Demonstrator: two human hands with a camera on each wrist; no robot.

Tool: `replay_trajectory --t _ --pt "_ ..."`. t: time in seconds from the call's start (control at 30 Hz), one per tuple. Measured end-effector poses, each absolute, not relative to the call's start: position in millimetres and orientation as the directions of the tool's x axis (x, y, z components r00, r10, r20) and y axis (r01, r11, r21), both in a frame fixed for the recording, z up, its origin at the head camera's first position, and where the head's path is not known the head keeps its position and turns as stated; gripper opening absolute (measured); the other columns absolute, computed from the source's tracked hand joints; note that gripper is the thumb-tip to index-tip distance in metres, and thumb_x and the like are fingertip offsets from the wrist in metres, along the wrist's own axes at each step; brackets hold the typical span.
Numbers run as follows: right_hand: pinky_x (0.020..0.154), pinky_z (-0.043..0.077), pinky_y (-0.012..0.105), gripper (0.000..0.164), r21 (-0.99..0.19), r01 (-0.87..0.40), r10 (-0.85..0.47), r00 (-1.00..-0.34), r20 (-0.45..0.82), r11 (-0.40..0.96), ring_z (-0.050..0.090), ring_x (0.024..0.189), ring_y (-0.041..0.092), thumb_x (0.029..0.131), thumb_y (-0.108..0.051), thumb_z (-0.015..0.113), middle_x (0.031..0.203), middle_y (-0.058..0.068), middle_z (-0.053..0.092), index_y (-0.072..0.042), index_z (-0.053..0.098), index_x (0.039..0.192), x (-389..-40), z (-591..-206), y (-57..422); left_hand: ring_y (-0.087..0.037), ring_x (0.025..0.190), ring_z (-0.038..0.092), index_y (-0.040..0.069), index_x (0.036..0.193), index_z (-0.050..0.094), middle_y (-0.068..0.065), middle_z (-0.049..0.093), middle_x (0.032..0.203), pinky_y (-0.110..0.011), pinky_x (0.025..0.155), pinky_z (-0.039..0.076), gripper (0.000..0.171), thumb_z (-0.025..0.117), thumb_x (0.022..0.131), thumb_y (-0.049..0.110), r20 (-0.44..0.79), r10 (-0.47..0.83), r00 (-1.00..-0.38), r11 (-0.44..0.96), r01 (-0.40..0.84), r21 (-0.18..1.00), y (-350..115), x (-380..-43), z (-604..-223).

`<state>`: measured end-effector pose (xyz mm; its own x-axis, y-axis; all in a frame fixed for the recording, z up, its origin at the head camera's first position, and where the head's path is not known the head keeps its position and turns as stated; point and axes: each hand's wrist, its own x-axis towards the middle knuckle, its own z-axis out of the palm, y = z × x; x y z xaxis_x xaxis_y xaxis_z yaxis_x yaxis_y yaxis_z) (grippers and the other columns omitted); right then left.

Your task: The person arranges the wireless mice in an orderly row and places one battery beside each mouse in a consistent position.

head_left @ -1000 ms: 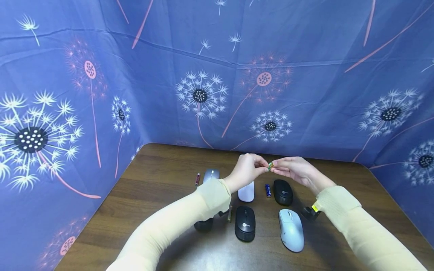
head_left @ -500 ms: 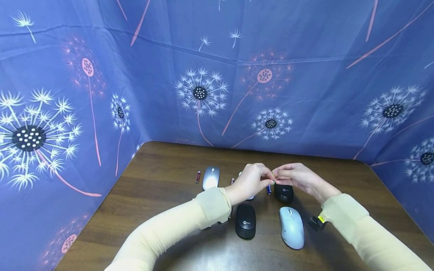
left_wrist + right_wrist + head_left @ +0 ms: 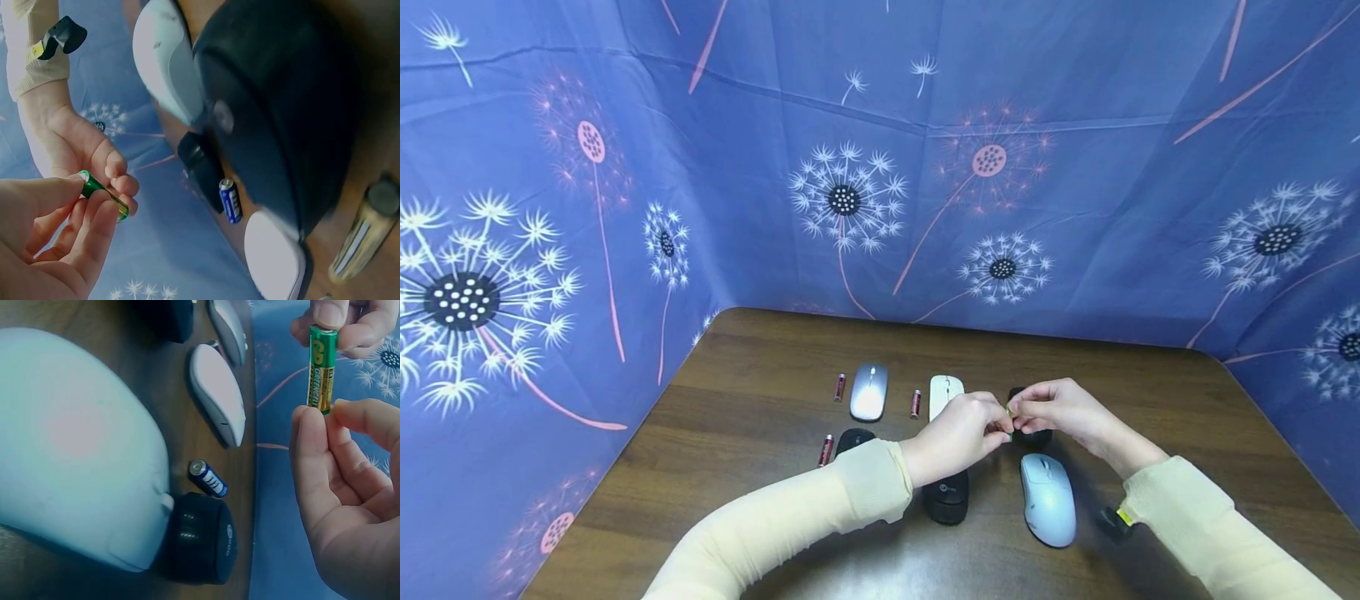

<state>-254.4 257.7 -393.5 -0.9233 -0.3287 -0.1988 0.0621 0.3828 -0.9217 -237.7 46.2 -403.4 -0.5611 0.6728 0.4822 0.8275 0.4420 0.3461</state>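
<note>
A green and gold battery [image 3: 322, 369] stands upright between both hands in the right wrist view. My left hand [image 3: 962, 433] pinches its green end between thumb and fingers. The fingertips of my right hand [image 3: 1067, 412] hold the opposite, gold end. In the head view the fingers hide most of this battery, and the hands are over the table beside a partly covered black mouse [image 3: 1036, 437]. From the left wrist, the left hand [image 3: 50, 231] appears in front of the right, with the battery's green side showing.
On the wooden table [image 3: 760, 367] lie a silver mouse [image 3: 869, 392], a white mouse [image 3: 943, 392], a pale blue mouse [image 3: 1048, 500] and a black mouse [image 3: 946, 500]. Red batteries [image 3: 915, 404] lie among them, and a blue battery [image 3: 207, 478] near the black mouse. A patterned cloth [image 3: 760, 208] hangs behind.
Both hands have come down and nearer in the head view, keeping the battery between them. The left forearm has uncovered red batteries on the left; the blue battery is now hidden there.
</note>
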Motion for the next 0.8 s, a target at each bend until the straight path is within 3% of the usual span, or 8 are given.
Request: replay_trajectory --t 0.53,0.67,0.8 --pt "0.071 0.057 0.033 0.027 -0.891 0.039 -0.353 -0.91 -0.219 0.452 0.068 0.078 0.022 0.088 -0.014 0.065 0.088 0.01 0.07 0.009 0.066 0.102 -238.8 -417.5 254.4 0.002 0.087 0.058 0.014 0.09 0.073 0.007 0.068 0.093 -0.003 0.078 0.042 0.007 0.072 0.083 0.015 0.454 0.705 -0.544 0.469 0.839 0.277 46.4 -217.0 -423.7" --pt "0.059 0.055 0.027 0.028 -0.872 0.024 -0.364 -0.903 -0.23 0.49 0.063 0.067 0.014 0.086 -0.019 0.068 0.08 0.009 0.069 0.006 0.067 0.099 -235.9 -421.9 256.3 0.001 0.088 0.059 0.016 0.089 0.072 0.008 0.067 0.092 -0.005 0.08 0.043 0.005 0.071 0.084 0.017 0.444 0.734 -0.513 0.484 0.855 0.188 46.7 -212.5 -428.6" --pt "0.042 0.038 0.019 0.026 -0.833 0.014 -0.341 -0.909 -0.241 0.553 0.047 0.051 0.008 0.085 -0.024 0.07 0.065 0.005 0.061 0.0 0.069 0.096 -234.7 -423.7 257.0 0.002 0.084 0.059 0.018 0.089 0.071 0.009 0.065 0.089 -0.007 0.077 0.045 0.004 0.07 0.086 0.02 0.411 0.762 -0.5 0.506 0.856 0.104 47.7 -208.9 -430.5"
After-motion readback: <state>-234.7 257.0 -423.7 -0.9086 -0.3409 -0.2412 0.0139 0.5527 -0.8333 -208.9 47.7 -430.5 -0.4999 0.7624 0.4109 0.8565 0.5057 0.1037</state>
